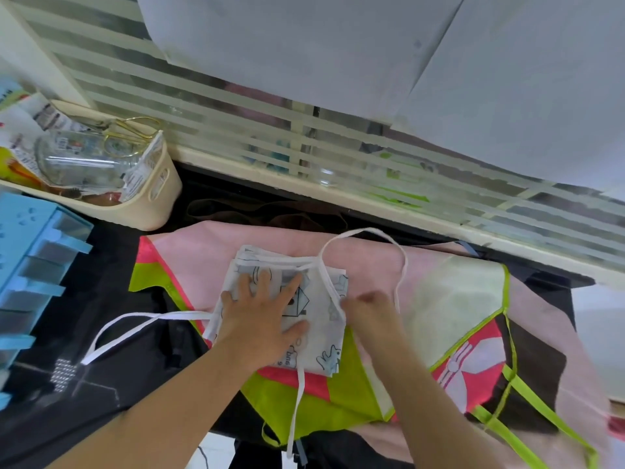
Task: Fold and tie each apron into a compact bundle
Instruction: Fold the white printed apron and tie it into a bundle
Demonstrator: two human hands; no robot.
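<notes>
A white printed apron (318, 340) lies folded into a small square on top of a spread pink, lime and red apron (439, 299). My left hand (260, 313) presses flat on the white square, fingers spread. My right hand (368, 308) is blurred at the square's right edge, fingers curled on the white strap (399, 262), which loops up toward the window. Another white strap (135, 324) trails off left over the dark table, and one more white strap (299, 394) hangs toward me.
A cream basket (148, 201) with a glass jar and packets stands at the back left. A blue plastic rack (37, 265) fills the left edge. A window sill with striped glass (338, 154) runs behind the table. Lime straps (527, 421) trail at the right.
</notes>
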